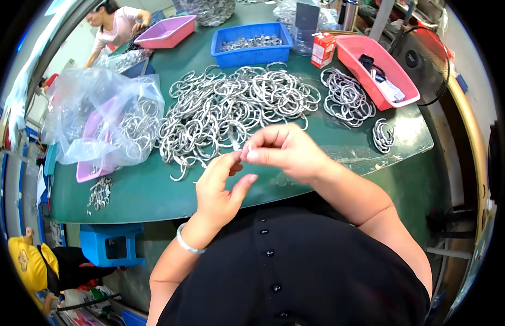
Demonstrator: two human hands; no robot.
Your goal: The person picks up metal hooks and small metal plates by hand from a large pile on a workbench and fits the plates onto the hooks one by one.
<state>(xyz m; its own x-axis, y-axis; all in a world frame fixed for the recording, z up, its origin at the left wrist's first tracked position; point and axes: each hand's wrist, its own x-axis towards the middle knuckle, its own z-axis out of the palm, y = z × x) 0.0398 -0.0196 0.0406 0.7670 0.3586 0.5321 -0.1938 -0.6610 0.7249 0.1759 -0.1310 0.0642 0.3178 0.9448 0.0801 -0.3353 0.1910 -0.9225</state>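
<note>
My left hand [217, 190] and my right hand [290, 153] meet at the fingertips above the table's near side. The right thumb and forefinger are pinched together against the left fingertips. Whatever small piece they hold is too hidden to name. My left fingers curl while the left thumb stands apart from them. A pale silvery strip [234, 140] shows just past the fingertips; I cannot tell whether it is held or lies behind. Beyond both hands spreads a large heap of silver metal rings [236, 98] on the green table [138, 198].
Left are a clear plastic bag [81, 117] over a purple basin [87, 173] and small metal parts [100, 193]. Behind stand a blue bin [222, 58], pink trays [393, 104] [171, 27] and a red carton [323, 50]. More rings [347, 98] lie right. A person [117, 24] sits far left.
</note>
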